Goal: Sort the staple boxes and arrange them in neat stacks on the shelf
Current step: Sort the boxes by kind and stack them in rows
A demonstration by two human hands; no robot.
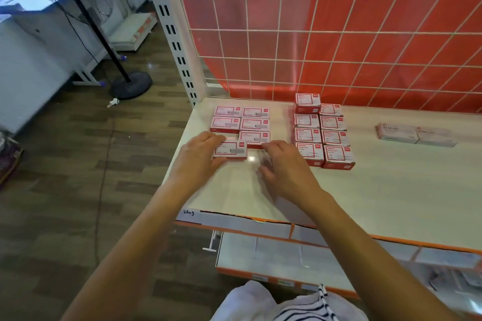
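Gripping the left end of a staple box (230, 150) on the shelf (365, 190), the left hand (198, 159) curls round it; the blurred right hand (284, 167) sits just beside, grasp unclear.

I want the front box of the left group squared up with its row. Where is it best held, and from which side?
Grip the front box by its two short ends, coming from above at the front. It lies flat, label up, with a neighbouring box close behind its right corner, so the ends and front face are free. The left hand holds its left end.
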